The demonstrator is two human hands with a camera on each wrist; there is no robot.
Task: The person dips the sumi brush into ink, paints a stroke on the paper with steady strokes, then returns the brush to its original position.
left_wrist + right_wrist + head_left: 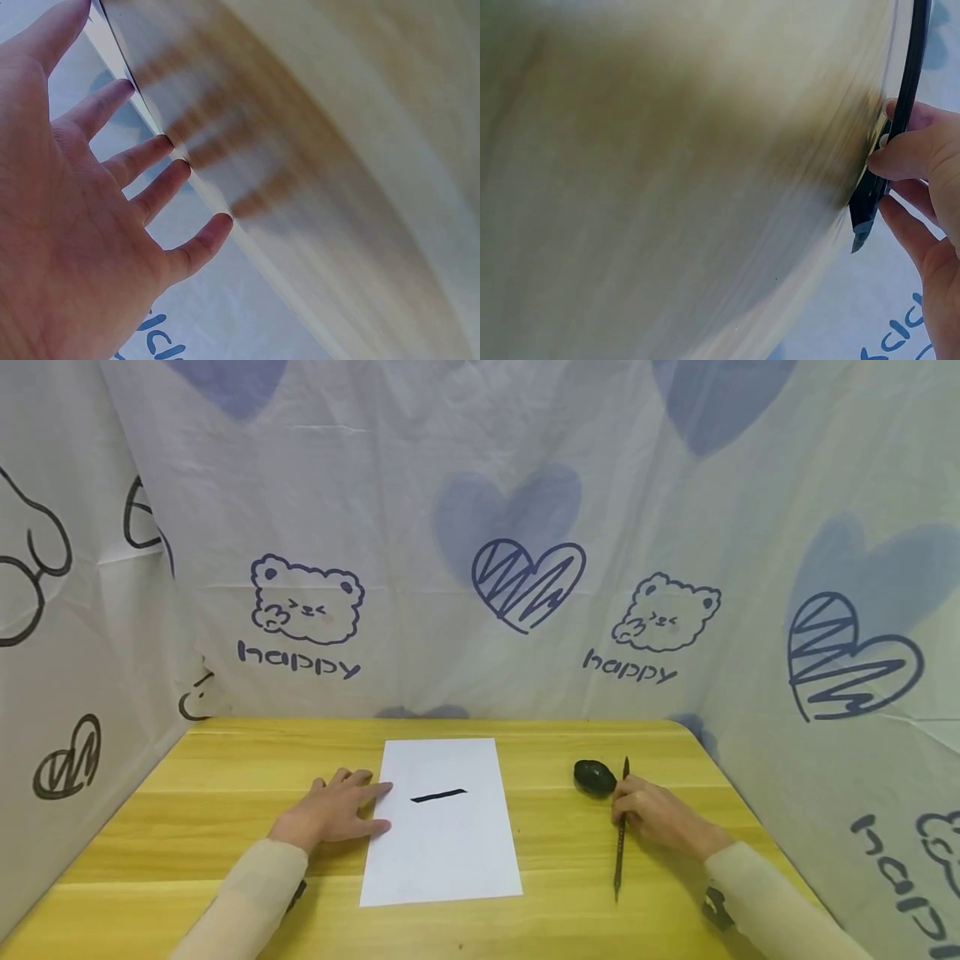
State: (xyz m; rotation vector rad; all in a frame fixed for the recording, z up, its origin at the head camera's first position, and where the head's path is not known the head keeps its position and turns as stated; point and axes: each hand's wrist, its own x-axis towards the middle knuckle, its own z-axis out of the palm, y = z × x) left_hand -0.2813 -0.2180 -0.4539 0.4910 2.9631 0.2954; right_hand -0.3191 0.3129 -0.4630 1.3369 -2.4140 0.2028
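A white sheet of paper point(442, 852) lies on the table with one short, thick black stroke point(438, 796) across it. My left hand point(335, 810) rests at the sheet's left edge, thumb and index finger reaching onto it; the left wrist view shows its fingers point(154, 191) spread and nearly straight. My right hand point(660, 814) pinches a slim dark writing brush point(619, 860) between thumb and fingers, low over the table at the right. Just to the left of the fingertips sits a glossy dark oval dish point(592, 777). In the right wrist view the brush point(915, 56) runs upward past the fingers.
The yellow wood-grain table point(247, 760) ends at a hanging pale curtain point(420, 635) with blue hearts and bear drawings. More curtain encloses the left and right sides. A dark wrist strap piece point(717, 907) shows under the right sleeve.
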